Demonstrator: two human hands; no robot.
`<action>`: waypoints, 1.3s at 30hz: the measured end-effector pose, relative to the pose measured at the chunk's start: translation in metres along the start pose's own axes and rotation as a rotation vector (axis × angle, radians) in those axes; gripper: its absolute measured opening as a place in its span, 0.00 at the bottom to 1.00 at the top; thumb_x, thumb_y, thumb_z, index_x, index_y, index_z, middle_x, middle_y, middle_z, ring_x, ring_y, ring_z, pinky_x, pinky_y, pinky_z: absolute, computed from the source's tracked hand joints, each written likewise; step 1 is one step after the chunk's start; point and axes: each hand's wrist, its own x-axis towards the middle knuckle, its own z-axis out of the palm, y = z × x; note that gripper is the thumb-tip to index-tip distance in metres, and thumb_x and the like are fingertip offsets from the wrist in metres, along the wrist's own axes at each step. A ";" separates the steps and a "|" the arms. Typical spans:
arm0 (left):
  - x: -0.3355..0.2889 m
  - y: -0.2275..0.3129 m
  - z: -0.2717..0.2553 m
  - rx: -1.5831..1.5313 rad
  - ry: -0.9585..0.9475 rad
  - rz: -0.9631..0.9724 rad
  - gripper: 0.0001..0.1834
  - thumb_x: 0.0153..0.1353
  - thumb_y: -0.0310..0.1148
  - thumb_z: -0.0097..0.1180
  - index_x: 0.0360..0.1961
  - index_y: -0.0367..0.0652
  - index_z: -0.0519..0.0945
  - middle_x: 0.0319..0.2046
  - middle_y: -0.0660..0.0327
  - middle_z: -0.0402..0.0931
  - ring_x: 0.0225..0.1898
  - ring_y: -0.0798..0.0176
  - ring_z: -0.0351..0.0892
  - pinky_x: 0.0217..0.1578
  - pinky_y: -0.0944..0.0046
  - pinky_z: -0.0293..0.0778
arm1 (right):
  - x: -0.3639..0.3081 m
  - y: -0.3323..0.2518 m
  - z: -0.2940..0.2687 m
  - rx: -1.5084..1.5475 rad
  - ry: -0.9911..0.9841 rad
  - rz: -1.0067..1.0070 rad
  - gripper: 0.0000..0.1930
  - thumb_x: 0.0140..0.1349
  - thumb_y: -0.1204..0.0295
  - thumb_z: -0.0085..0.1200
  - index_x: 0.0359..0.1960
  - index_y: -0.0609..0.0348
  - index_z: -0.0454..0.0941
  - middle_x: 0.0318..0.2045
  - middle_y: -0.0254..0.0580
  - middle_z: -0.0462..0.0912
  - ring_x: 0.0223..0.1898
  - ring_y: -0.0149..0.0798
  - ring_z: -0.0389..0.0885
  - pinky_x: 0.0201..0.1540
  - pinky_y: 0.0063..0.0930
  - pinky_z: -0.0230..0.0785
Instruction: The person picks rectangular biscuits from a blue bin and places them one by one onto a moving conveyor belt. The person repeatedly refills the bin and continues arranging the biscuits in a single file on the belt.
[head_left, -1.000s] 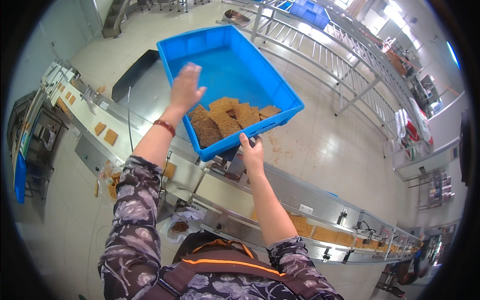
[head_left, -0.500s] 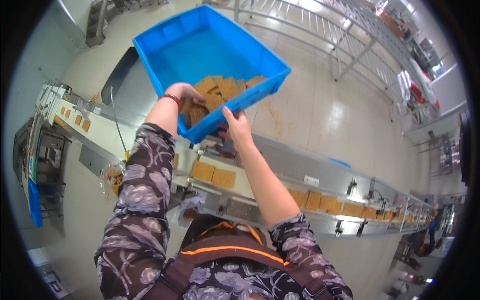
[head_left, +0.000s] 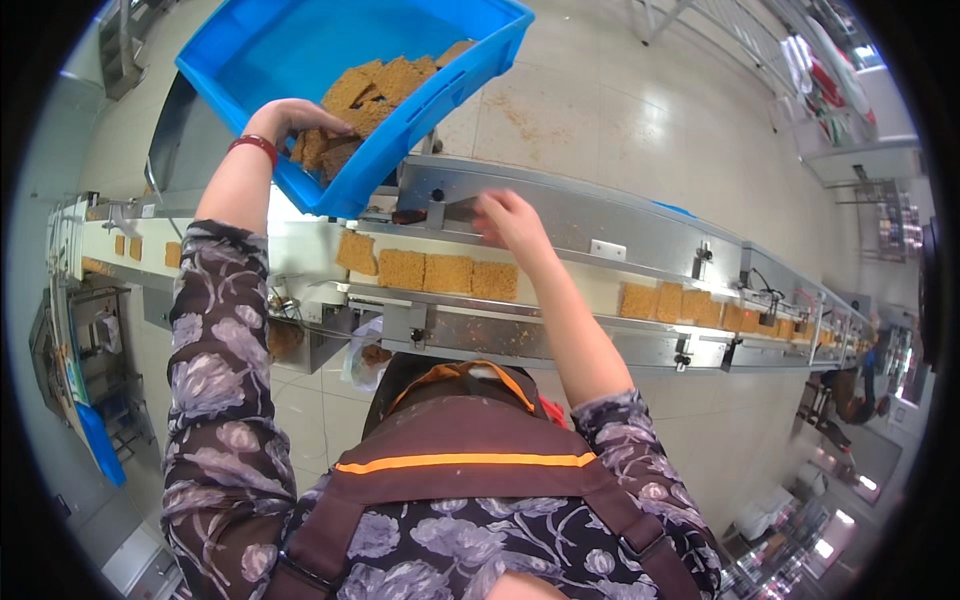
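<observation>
My left hand [head_left: 297, 117] reaches over the near left wall of a blue plastic crate [head_left: 395, 146], its fingers curved over golden-brown square biscuits [head_left: 318, 152] heaped at the crate's near end. The thumb side is hidden. My right hand [head_left: 508, 220] hovers above the far side rail of a conveyor [head_left: 575, 275], apart from the crate. Its fingers are curled and slightly blurred; their tips are partly hidden. Below and left of it, a row of square biscuits [head_left: 448, 273] lies on the pale belt.
More biscuits [head_left: 668, 301] lie along the belt to the right, amid metal brackets and rails. Another pale belt [head_left: 100, 240] carries biscuits at the left. Crumbs [head_left: 525, 120] litter the floor beyond the conveyor. A clear bag [head_left: 365, 355] hangs at the near side.
My right hand has let go of the crate's rim and moved over the conveyor. In the view, the crate and my left hand have shifted up and left. More belt biscuits now show.
</observation>
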 end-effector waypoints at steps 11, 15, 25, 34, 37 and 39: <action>-0.030 -0.018 -0.041 -0.310 0.123 0.420 0.38 0.50 0.43 0.69 0.59 0.39 0.67 0.48 0.52 0.76 0.48 0.59 0.77 0.47 0.58 0.76 | -0.129 0.155 -0.140 0.142 0.442 0.208 0.18 0.66 0.61 0.51 0.50 0.60 0.74 0.40 0.36 0.81 0.36 0.27 0.80 0.35 0.20 0.70; -0.052 -0.086 -0.112 -0.683 0.339 0.568 0.37 0.55 0.52 0.64 0.60 0.44 0.65 0.48 0.56 0.72 0.47 0.64 0.75 0.42 0.65 0.77 | -0.134 0.159 -0.162 0.074 0.474 0.174 0.18 0.66 0.61 0.52 0.50 0.61 0.75 0.38 0.35 0.82 0.36 0.27 0.80 0.35 0.22 0.71; -0.159 0.009 0.153 -1.048 -0.265 0.862 0.51 0.48 0.53 0.68 0.69 0.48 0.56 0.54 0.55 0.70 0.53 0.54 0.74 0.52 0.45 0.75 | -0.142 0.187 -0.381 -1.006 1.502 -0.010 0.24 0.54 0.62 0.62 0.50 0.61 0.72 0.48 0.57 0.76 0.50 0.55 0.75 0.50 0.46 0.70; -0.115 0.008 0.294 -1.218 -0.506 0.531 0.42 0.51 0.42 0.67 0.62 0.34 0.62 0.56 0.54 0.71 0.57 0.56 0.73 0.58 0.58 0.69 | -0.185 0.159 -0.471 -0.968 1.070 0.215 0.21 0.55 0.57 0.59 0.50 0.45 0.72 0.39 0.50 0.83 0.43 0.54 0.81 0.44 0.47 0.72; -0.115 0.001 0.296 -1.274 -0.508 0.580 0.35 0.59 0.40 0.60 0.63 0.34 0.62 0.58 0.53 0.70 0.58 0.56 0.72 0.57 0.57 0.70 | -0.224 0.150 -0.470 -0.812 1.317 0.157 0.17 0.59 0.59 0.56 0.47 0.51 0.72 0.35 0.48 0.83 0.39 0.51 0.82 0.41 0.46 0.73; -0.097 -0.021 0.303 -1.367 -0.457 0.500 0.32 0.62 0.39 0.56 0.63 0.35 0.62 0.58 0.53 0.69 0.58 0.56 0.72 0.58 0.57 0.70 | -0.231 0.156 -0.451 -0.267 1.222 -0.095 0.15 0.61 0.64 0.56 0.44 0.57 0.71 0.30 0.41 0.80 0.29 0.36 0.82 0.27 0.29 0.72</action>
